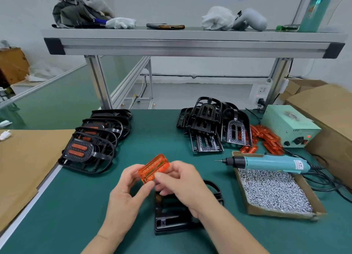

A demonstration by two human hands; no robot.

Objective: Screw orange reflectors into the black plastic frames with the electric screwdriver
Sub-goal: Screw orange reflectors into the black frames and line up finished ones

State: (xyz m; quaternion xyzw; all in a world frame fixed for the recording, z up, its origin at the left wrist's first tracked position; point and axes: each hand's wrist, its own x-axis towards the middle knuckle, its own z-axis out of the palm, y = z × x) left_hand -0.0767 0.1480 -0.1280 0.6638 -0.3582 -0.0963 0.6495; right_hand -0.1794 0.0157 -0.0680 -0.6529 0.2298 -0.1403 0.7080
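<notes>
Orange reflector (154, 168) (ribbed, translucent, rounded rectangle) pinched in the grip of left hand (127, 187) and right hand (181, 183).

Head-worn view, wide-angle. We take the black frame (171, 223) lying on the green bench top (76, 206) as our reference. The lens sits above this frame and on its near side, facing forward and down across the bench. It is close: the forearms enter from the bottom edge, and the left hand (125, 189) and right hand (182, 185), both pinching an orange reflector (154, 168) just above the frame, fill the lower middle. Beyond the frame the aluminium shelf (190, 44) spans the top, its edge bowed by the lens. Left of the frame we see a row of fitted frames (91, 147); right of it, the electric screwdriver (266, 162) across a box of screws (274, 192).
</notes>
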